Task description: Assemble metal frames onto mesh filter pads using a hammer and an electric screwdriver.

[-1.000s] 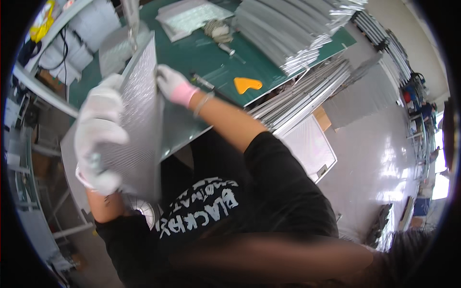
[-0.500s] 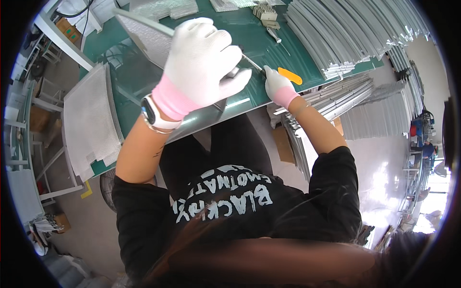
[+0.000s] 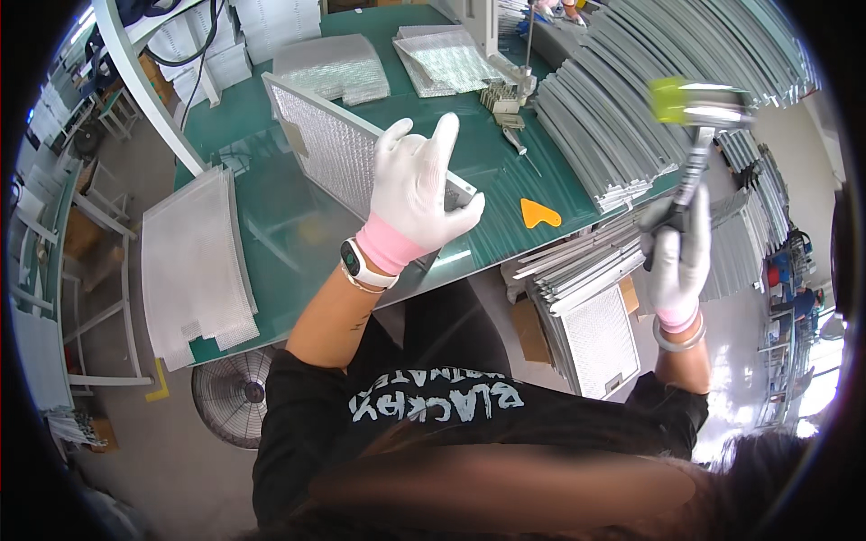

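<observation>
A framed mesh panel (image 3: 325, 149) stands tilted on its edge on the green table. My left hand (image 3: 415, 180), in a white glove with a pink cuff, is at the near end of its frame. Its index finger and thumb stretch apart on either side of the frame corner, while the other fingers are partly hidden. Off to the right, beyond the table's edge, my gloved right hand (image 3: 683, 257) grips a mallet (image 3: 696, 167) by its dark handle. The mallet is raised, its yellow-green head end slightly blurred. A flat orange-yellow piece (image 3: 538, 214) lies on the table between my hands.
Mesh sheets (image 3: 194, 261) overhang the table's left end, and more (image 3: 334, 68) lie at the back. A screwdriver (image 3: 515, 140) lies near a small metal block (image 3: 502, 104). Stacked metal strips (image 3: 604, 126) fill the right. Below stand framed panels (image 3: 595, 347) and a fan (image 3: 233, 397).
My right hand has moved right, away from the table's front edge, and now shows the mallet raised. My left hand has shifted slightly right and lower in view. More of the panel shows.
</observation>
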